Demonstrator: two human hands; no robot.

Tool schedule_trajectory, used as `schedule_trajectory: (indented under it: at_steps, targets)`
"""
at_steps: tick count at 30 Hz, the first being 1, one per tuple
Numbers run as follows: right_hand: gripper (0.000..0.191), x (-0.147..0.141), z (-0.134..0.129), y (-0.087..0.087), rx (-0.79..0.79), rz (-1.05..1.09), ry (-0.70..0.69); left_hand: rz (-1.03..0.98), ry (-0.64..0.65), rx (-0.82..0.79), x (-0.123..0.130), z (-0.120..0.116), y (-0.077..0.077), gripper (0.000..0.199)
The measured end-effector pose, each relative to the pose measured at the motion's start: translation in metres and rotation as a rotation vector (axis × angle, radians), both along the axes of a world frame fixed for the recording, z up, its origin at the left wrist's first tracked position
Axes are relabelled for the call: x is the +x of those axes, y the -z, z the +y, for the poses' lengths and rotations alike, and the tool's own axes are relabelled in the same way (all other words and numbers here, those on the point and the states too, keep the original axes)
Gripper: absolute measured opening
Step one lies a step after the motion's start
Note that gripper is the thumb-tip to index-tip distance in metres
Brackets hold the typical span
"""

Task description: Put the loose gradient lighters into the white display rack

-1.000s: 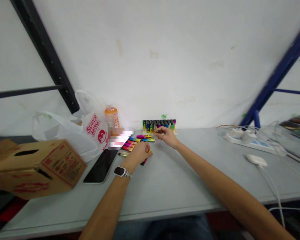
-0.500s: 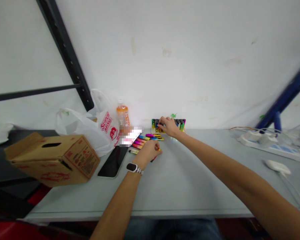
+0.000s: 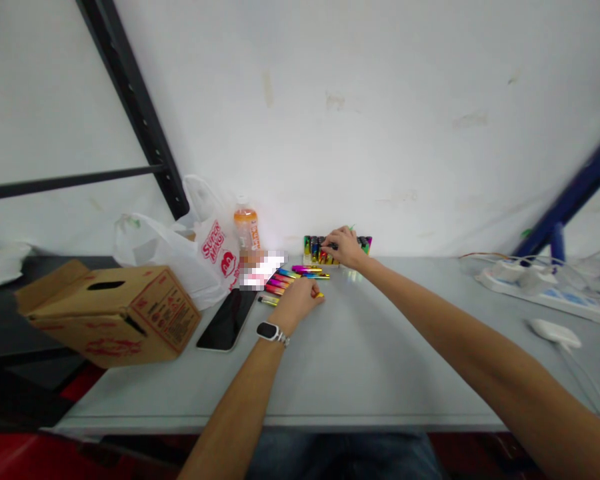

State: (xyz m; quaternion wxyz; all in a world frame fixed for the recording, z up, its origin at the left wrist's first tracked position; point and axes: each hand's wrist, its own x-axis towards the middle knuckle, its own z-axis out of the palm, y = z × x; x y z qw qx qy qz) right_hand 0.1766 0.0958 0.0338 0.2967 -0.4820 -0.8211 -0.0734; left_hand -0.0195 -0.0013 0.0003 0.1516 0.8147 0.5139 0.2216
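My right hand (image 3: 346,247) is closed at the front of a clear tray of upright lighters (image 3: 307,249) against the wall. Its fingers pinch the dark top of a lighter (image 3: 333,246); whether that one stands fully in the row I cannot tell. My left hand (image 3: 301,298), with a watch on the wrist, is closed over the table. A yellow end of a lighter (image 3: 321,295) pokes out from its fingers, the rest hidden. Several loose colourful lighters (image 3: 279,283) lie just beyond and left of that hand, and a few more (image 3: 310,272) lie before the tray.
A black phone (image 3: 226,321), a pixelated bright patch, an orange-capped drink bottle (image 3: 247,227) and a white plastic bag (image 3: 200,263) stand or lie at left. Beside them is a cardboard box (image 3: 115,313). A power strip (image 3: 545,293) and white charger (image 3: 555,333) with cables lie at right.
My right hand has shifted slightly right along the tray, uncovering more upright lighters at its left. My left hand has turned a little; the dark end of its lighter no longer shows.
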Motion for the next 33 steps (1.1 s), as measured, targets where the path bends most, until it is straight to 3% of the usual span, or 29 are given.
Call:
schedule_trajectory:
  at_steps: [8,11,13,16,20,22,25,30,33]
  targets:
    - [0.039,-0.009,-0.035,0.009,0.066,-0.076,0.111,0.049,0.023,0.070,0.008,-0.011,-0.009,0.012]
    - [0.050,-0.014,-0.053,0.021,0.072,0.114,0.100,-0.125,0.084,0.034,0.009,-0.007,-0.007,0.013]
    - [0.043,-0.017,-0.067,0.031,0.044,0.372,0.077,-0.341,0.120,0.004,0.011,-0.003,-0.006,0.013]
    - [0.048,-0.022,-0.089,0.043,-0.191,0.769,-0.033,-0.664,0.162,-0.047,0.016,-0.003,-0.009,0.015]
    - [0.067,-0.028,-0.113,0.050,-0.566,1.012,-0.193,-0.844,0.228,-0.094,0.025,-0.009,-0.015,0.021]
    - [0.074,-0.029,-0.120,0.048,-0.698,1.068,-0.210,-0.847,0.209,-0.061,0.028,-0.012,-0.016,0.023]
    - [0.066,-0.027,-0.126,0.040,-0.768,1.152,-0.200,-0.819,0.167,-0.003,0.027,-0.011,-0.016,0.023]
    - [0.044,-0.016,-0.124,0.028,-0.604,1.433,-0.227,-0.631,0.113,0.046,0.020,-0.008,-0.014,0.023]
    - [0.041,-0.015,-0.120,0.029,-0.512,1.422,-0.214,-0.423,0.182,0.061,0.024,-0.013,-0.010,0.018]
